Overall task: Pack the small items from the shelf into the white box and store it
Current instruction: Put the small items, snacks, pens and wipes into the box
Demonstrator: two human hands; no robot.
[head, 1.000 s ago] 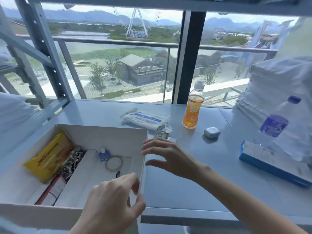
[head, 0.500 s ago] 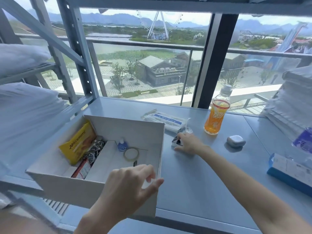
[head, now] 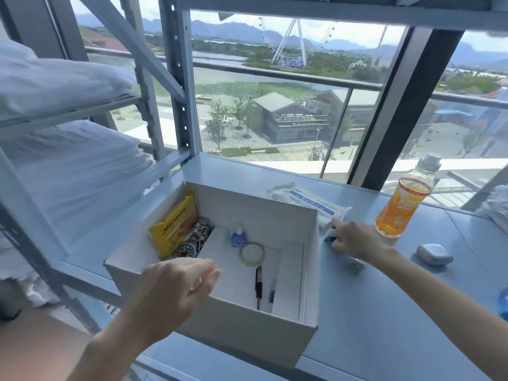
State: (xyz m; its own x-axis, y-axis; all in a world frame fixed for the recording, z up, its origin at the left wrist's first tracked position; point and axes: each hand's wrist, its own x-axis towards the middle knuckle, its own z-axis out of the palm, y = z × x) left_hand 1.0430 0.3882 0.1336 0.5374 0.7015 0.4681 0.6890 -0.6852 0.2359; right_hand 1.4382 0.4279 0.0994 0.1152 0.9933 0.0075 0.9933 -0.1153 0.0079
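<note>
The open white box [head: 261, 213] stands on the grey shelf [head: 384, 312]. Inside it lie a yellow packet [head: 176, 229], a watch [head: 195, 242], a small blue bottle [head: 238, 237], a tape ring [head: 252, 254] and a black pen [head: 258, 284]. My left hand [head: 176, 295] hovers over the box's front edge, fingers loosely curled and holding nothing. Just right of the box, my right hand [head: 351, 240] reaches down and its fingers curl round a small blue and white item [head: 331, 234], mostly hidden by the fingers. A small white object [head: 354, 262] lies under that wrist.
A white wipes packet [head: 308, 202] lies behind my right hand. An orange drink bottle [head: 401, 207] and a grey earbud case [head: 434, 254] stand further right. Folded white bedding [head: 68, 171] fills the rack on the left, behind a steel post [head: 178, 78]. A window is behind the shelf.
My right hand went from beside the box's right wall out to the small items and closed on one. My view shifted left and back. The left hand stayed over the box's front.
</note>
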